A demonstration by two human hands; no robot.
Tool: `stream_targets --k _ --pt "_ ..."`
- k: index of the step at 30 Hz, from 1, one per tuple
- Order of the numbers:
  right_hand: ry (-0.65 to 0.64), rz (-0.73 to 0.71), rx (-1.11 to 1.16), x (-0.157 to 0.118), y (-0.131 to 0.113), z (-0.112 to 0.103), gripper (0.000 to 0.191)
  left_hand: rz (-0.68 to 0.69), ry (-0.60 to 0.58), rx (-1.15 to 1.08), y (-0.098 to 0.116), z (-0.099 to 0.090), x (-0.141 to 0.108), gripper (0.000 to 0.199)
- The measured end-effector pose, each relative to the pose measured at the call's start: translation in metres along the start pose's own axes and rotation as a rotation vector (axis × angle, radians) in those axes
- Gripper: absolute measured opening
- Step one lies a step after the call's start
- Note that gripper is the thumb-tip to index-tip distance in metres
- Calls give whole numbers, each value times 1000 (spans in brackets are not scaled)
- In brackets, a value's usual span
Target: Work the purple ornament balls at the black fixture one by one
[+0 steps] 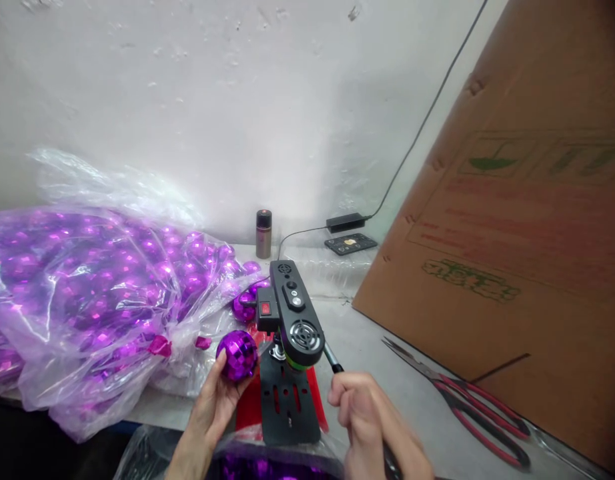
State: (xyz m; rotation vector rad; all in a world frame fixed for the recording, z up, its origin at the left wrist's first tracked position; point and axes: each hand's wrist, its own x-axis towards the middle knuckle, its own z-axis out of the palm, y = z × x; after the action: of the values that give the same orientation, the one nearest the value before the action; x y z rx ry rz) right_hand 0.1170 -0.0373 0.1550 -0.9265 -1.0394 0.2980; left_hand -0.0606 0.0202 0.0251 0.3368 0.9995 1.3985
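My left hand (pixel 215 400) is closed around a shiny purple mirror-faceted ball ornament (pixel 237 355), just left of a small black machine (pixel 296 310). The machine has round grilles, a red rocker switch and a slotted black base plate (pixel 290 407) below it. My right hand (pixel 372 420) is wrapped round the black grip of a metal lever (pixel 331 355) that runs up to the machine's right side. Beneath the base lies a red sheet (pixel 247 404). Other purple balls (pixel 244 308) rest behind the held one.
A large clear plastic bag (pixel 102 300) full of purple balls covers the left side. Red-handled scissors (pixel 477 413) lie at right before a leaning cardboard box (pixel 507 220). Behind stand a small bottle (pixel 263 235), a power adapter (pixel 346 222) and a phone (pixel 350 244).
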Motion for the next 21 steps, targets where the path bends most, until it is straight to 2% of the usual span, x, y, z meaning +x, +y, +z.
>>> stream_targets --k 2,5,8,10,13,18,21 --pt "-33 2 6 7 -1 -2 46 37 -12 132 -24 -7 -4 67" --pt "-123 -45 -17 18 1 -8 43 175 53 313 -56 -10 -8 94" --pt "-258 -172 -34 26 6 -16 39 286 38 459 -76 -7 -12 98" --pt "-292 -207 -36 28 9 -19 37 354 -12 537 -83 -5 -13 92" --pt "-251 -163 -35 27 8 -20 38 444 -45 649 -87 -6 -11 86" --pt "-316 -209 -37 29 9 -22 37 403 -157 879 -85 -16 -8 85" --pt "-307 -200 -39 30 9 -24 37 403 -144 933 -87 -15 -9 88"
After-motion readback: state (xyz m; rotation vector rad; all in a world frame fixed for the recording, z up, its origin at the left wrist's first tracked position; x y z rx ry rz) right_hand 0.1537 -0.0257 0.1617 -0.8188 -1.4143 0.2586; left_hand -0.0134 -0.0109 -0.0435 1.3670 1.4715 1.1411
